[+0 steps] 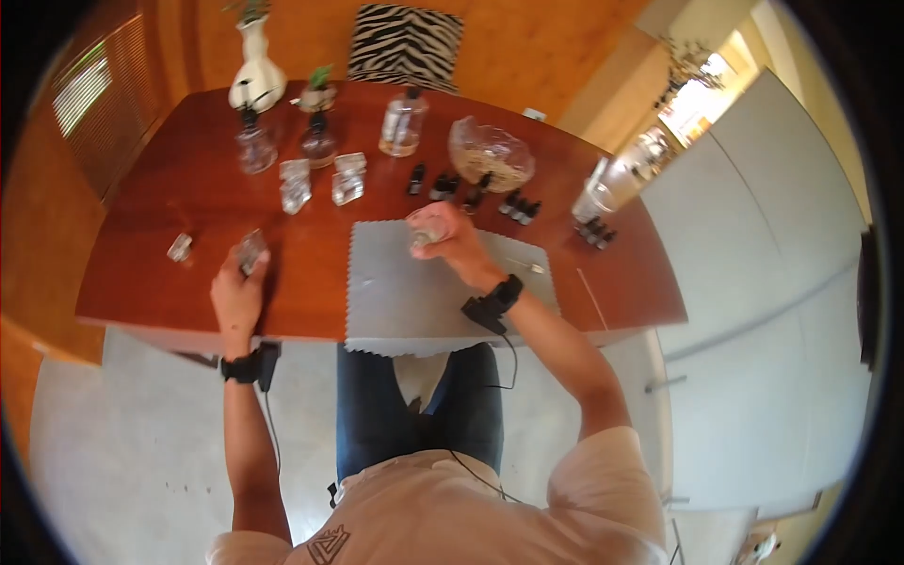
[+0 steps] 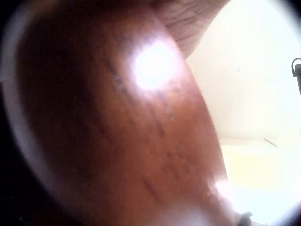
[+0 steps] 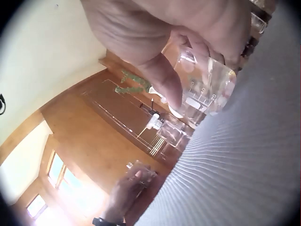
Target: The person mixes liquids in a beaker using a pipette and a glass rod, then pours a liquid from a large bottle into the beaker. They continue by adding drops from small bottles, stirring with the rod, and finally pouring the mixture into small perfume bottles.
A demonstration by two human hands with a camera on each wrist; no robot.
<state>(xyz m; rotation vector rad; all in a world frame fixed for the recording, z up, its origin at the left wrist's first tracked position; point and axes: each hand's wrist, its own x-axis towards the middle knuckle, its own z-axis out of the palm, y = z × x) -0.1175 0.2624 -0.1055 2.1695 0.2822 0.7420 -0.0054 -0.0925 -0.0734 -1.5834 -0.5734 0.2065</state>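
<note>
Above the grey mat (image 1: 414, 301) my right hand (image 1: 452, 240) grips a small clear glass beaker (image 3: 200, 89). The right wrist view shows its white measuring marks and its base close over the mat, thumb on the near side and fingers round the far side. To the left, over the bare wood, my left hand (image 1: 237, 294) holds a clear angular glass bottle (image 1: 251, 249) between thumb and fingers. A small clear glass piece (image 1: 181, 247) lies left of that hand. The left wrist view has only a bit of palm (image 2: 193, 23) and the brown tabletop (image 2: 141, 136).
Two clear square glass bottles (image 1: 295, 186) stand behind my left hand. Beyond the mat are several small dark bottles (image 1: 521, 207), a glass bowl (image 1: 492, 155) and a larger bottle (image 1: 403, 124). A white vase (image 1: 256, 71) is at the far left. A thin rod (image 1: 591, 297) lies right of the mat.
</note>
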